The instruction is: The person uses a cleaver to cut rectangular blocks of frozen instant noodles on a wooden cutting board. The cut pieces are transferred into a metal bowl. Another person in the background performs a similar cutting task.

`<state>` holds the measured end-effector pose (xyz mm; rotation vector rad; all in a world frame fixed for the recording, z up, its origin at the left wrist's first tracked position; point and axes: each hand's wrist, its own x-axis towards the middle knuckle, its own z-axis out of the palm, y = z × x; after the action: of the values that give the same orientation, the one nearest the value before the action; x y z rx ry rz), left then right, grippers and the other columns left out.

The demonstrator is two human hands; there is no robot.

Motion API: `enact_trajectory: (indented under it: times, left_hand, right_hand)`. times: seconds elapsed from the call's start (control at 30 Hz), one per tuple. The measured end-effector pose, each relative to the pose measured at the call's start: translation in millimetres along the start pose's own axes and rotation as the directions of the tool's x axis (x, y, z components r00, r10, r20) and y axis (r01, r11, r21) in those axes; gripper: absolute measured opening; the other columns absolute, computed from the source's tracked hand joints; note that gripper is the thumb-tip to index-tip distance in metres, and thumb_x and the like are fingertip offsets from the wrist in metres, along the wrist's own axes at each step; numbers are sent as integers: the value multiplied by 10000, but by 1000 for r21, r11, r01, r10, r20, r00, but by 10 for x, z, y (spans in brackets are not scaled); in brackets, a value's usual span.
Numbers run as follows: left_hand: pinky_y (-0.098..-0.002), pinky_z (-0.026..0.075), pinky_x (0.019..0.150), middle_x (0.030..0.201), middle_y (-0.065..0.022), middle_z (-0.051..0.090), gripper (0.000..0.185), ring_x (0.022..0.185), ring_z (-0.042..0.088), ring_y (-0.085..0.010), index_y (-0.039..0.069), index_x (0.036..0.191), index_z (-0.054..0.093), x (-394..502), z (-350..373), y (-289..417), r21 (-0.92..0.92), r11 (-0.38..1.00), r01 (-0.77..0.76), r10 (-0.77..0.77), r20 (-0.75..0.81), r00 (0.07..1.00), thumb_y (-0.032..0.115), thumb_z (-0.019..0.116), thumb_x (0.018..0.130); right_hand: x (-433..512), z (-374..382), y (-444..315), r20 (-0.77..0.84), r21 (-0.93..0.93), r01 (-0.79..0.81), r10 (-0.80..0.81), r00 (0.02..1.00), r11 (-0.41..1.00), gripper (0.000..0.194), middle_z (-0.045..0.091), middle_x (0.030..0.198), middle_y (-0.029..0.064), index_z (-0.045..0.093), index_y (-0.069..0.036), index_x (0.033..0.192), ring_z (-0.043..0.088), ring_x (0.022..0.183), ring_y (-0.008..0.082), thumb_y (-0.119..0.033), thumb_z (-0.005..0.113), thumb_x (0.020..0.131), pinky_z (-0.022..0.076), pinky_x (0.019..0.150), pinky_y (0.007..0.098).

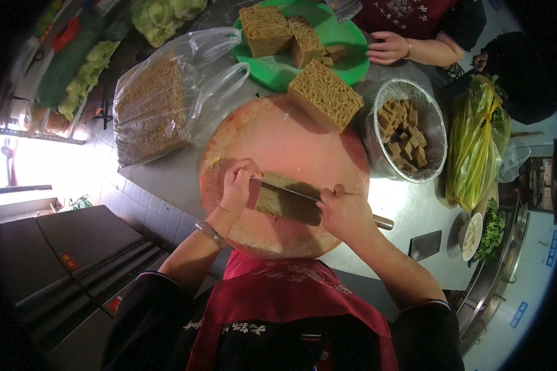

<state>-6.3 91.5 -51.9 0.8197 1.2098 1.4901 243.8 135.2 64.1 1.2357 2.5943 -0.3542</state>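
Observation:
On a round chopping board point(283, 139) lies a slab of brown food block point(288, 208), possibly pressed tofu. A knife point(288, 189), seen nearly edge-on, runs lengthwise across it; how deep the blade sits cannot be told. My left hand point(241, 181) grips the blade's far-left end. My right hand point(346, 211) is closed around the handle side, and the handle's butt sticks out beyond it. A larger block with a wrinkled, noodle-like top point(327, 95) rests at the board's back edge, close to a green plate point(255, 76).
A plastic-lined metal bowl point(438, 139) holds brown cubes. A bagged block point(151, 111) sits left, a yellow bag of greens point(473, 143) right. Nearer are a dark flat device point(425, 245) and a white bowl point(472, 236). Another person's hand point(387, 48) is beside the plate.

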Motion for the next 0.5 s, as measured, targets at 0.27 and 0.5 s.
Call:
enact_trajectory:
  times: [0.27, 0.5]
  left_hand:
    - [-283, 430, 760, 767, -60, 548, 205, 760, 514, -144, -5, 735, 520, -70, 54, 57, 246, 966, -84, 80, 23, 996, 44, 439, 917]
    - [-271, 429, 800, 796, -46, 570, 215, 806, 526, -131, -5, 775, 542, -226, 171, 407, 133, 986, -100, 100, 11, 995, 58, 437, 951]
  right_hand:
    - [-93, 392, 106, -278, -13, 28, -30, 960, 1000, 219, 629, 842, 100, 644, -66, 893, 657, 704, 319, -267, 712, 840, 480, 856, 493]
    - [-321, 35, 30, -321, 100, 78, -42, 946, 992, 202, 622, 788, 103, 625, -74, 848, 663, 672, 325, -257, 711, 839, 536, 675, 463]
